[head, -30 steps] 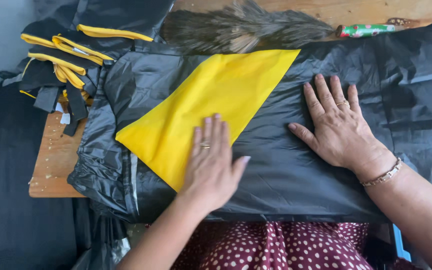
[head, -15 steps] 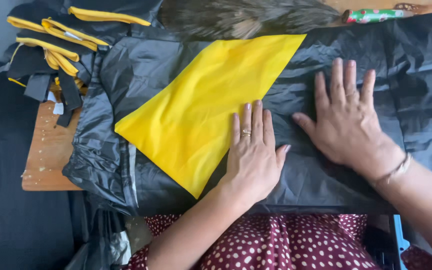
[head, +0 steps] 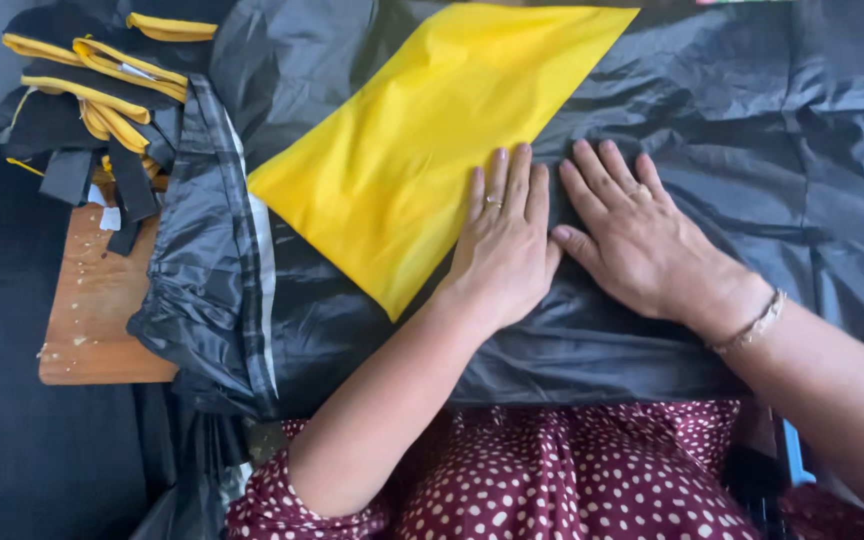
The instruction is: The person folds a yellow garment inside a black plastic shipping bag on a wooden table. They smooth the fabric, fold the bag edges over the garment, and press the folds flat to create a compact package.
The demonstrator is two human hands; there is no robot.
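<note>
A large sheet of shiny black fabric [head: 752,150] covers the wooden table. On it lies a yellow fabric panel [head: 422,140], a slanted four-sided shape running from the top middle down to a point near the front. My left hand [head: 504,240] lies flat with its fingers apart on the panel's right edge, a ring on one finger. My right hand [head: 642,240] presses flat on the black fabric just beside it, the two hands nearly touching; it wears a ring and a thin bracelet.
A pile of black pieces with yellow trim [head: 92,90] sits at the far left. A bare corner of the wooden table [head: 92,320] shows under it. Dark floor lies to the left. A dotted maroon garment [head: 572,470] fills the bottom edge.
My left hand slid right, from the panel's lower tip to its right edge. My right hand moved left until the two lie side by side. The view shifted down and left.
</note>
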